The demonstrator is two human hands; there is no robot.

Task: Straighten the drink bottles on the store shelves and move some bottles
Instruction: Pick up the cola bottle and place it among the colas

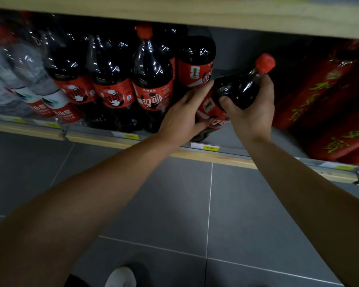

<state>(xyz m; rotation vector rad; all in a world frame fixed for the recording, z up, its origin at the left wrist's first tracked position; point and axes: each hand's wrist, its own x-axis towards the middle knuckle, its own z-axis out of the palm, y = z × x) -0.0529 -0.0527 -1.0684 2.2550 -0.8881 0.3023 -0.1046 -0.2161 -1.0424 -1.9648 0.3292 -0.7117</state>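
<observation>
A large cola bottle point(238, 90) with a red cap and red label leans to the right at the front of the shelf point(232, 157). My right hand point(251, 112) grips its dark shoulder just below the neck. My left hand point(182, 117) is wrapped around its lower body by the label. To its left stands a row of upright cola bottles point(151, 79) of the same kind, with more behind them point(195, 63).
Clear water bottles point(29, 83) with red-and-white labels fill the shelf's left end. Red boxes with gold lettering point(327, 104) are stacked on the right. A wooden shelf board point(195, 15) hangs overhead. Price tags point(209, 147) line the shelf's edge. Grey floor tiles lie below.
</observation>
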